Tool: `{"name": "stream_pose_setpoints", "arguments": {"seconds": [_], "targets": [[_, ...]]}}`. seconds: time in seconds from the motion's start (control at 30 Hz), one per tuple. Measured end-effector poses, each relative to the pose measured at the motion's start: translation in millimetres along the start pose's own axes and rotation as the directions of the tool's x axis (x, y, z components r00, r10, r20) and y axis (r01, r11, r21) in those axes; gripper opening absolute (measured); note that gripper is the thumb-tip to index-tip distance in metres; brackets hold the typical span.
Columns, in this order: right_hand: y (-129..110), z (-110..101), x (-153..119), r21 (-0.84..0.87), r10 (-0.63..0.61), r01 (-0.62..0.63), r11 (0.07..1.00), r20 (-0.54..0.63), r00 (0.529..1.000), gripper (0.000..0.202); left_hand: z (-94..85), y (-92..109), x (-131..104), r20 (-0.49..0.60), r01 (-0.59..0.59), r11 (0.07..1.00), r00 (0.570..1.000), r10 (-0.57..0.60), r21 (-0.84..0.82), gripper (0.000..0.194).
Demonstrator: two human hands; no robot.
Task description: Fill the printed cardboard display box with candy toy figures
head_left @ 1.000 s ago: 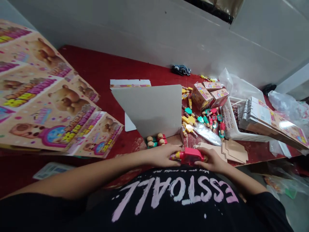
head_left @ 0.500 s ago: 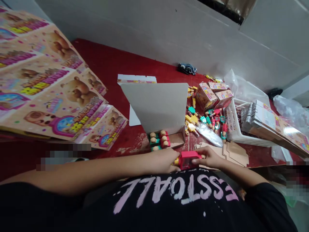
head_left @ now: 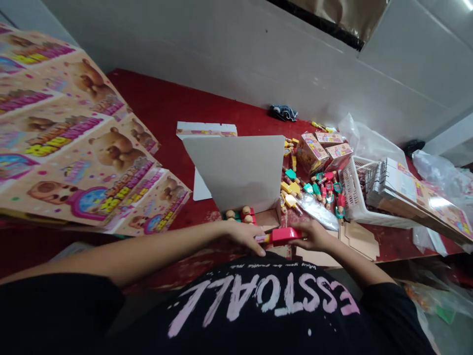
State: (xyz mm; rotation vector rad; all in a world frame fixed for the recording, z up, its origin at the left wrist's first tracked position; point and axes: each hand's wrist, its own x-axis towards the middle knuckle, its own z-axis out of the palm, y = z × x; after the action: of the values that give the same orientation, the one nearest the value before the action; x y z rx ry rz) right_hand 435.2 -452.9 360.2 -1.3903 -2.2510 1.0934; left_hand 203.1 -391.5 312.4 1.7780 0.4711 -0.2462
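Observation:
A red plastic toy (head_left: 284,236) with a yellow and clear end lies lengthwise between my two hands, just in front of an open display box. My right hand (head_left: 315,235) grips its right end. My left hand (head_left: 244,236) closes around the yellow end, thumb on the near side. The display box (head_left: 274,219) has its plain grey-white lid (head_left: 240,170) raised. Inside on the left stand toys with round tan tops (head_left: 247,211), in green and red; my left hand hides part of them. The box's right side shows bare cardboard.
Loose red, green and yellow toys (head_left: 293,188) lie right of the box, beside a clear plastic bag (head_left: 320,212). Further right are printed boxes (head_left: 312,152), a white basket (head_left: 353,197) and stacked cartons (head_left: 424,197). Flat cardboard pieces (head_left: 358,241) lie near the edge. Printed bear boxes (head_left: 92,162) pile up left.
The red toy has turned in my hands, its windowed face no longer showing, and has moved slightly up toward the box. My left hand has shifted over the box's near edge.

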Motion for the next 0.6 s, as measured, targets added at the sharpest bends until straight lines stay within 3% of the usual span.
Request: {"name": "stream_pose_setpoints", "arguments": {"seconds": [0.07,0.13,0.23,0.33,0.4,0.5,0.6], "targets": [[0.1,-4.6,-0.6,-0.151,-0.102,0.105,0.983,0.028,0.994,0.046,8.9,-9.9,11.6,0.031,0.072,0.991,0.997,-0.069,-0.109,0.027],[8.0,-5.5,0.4,-0.150,-0.061,0.076,0.986,0.102,0.993,0.042,21.8,-19.7,23.0,-0.153,0.108,0.993,0.982,-0.114,-0.046,0.022],[27.1,-5.7,8.8,-0.186,0.169,-0.136,0.973,0.171,0.971,0.040,30.3,-34.2,31.2,-0.449,0.099,0.972,0.894,0.008,0.214,0.043],[40.2,-1.1,31.4,-0.396,0.323,-0.283,0.873,0.035,0.946,0.040,18.8,-52.0,29.5,-0.601,0.175,0.869,0.782,0.162,0.463,0.065],[41.7,10.2,55.0,-0.543,0.302,-0.256,0.800,-0.005,0.953,0.041,8.2,-66.7,28.6,-0.620,0.267,0.782,0.762,0.187,0.564,0.050],[38.6,37.2,95.5,-0.687,0.314,-0.142,0.713,0.132,0.940,0.038,1.3,-88.2,32.2,-0.568,0.323,0.683,0.807,0.163,0.655,0.029],[36.6,58.8,130.2,-0.697,0.343,-0.087,0.712,0.237,0.909,0.035,4.2,-100.6,38.0,-0.581,0.334,0.666,0.793,0.185,0.667,0.022]]}}
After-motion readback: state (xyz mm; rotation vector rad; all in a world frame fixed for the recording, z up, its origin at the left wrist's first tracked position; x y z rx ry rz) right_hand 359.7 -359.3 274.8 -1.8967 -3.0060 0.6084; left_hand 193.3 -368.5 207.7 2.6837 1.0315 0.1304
